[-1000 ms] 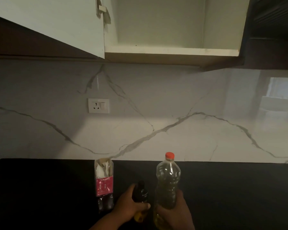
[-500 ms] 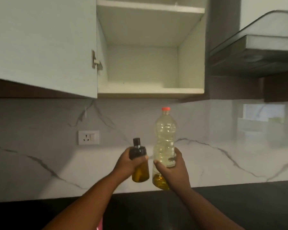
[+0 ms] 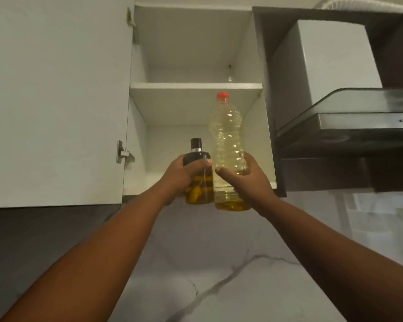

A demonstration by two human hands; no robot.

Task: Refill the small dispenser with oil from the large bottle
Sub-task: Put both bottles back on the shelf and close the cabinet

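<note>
A: Step?

B: Looks like put-away, judging by the pose. Left hand (image 3: 182, 173) is wrapped round the dispenser (image 3: 199, 175), fingers curled over its dark shoulder. Right hand (image 3: 240, 180) is wrapped round the bottle (image 3: 227, 140), low on the body. Both are upright, touching side by side, held up in front of the lower shelf (image 3: 135, 189) of the open cabinet (image 3: 196, 43).

A: Caps?

B: Red cap (image 3: 223, 95) is on the bottle, black top (image 3: 196, 144) on the dispenser. Dispenser shows oil roughly halfway up; bottle has only a shallow layer at the bottom. My read: the pour is done and they're going into storage.

A: Next move?

B: Push both forward over the shelf lip, set them flat, then let go. The bottle is tall, so it has to clear the upper shelf (image 3: 196, 86). With two things side by side, watch for tipping.

A: Versus earlier frames?

B: A second ago both sat low by the black counter, same grips. Half a second ago they were mid-air under the cabinet. Now they're higher, at shelf level, and the camera has tilted up; the counter and socket are out of view, and the hood (image 3: 358, 117) fills the right side.
</note>
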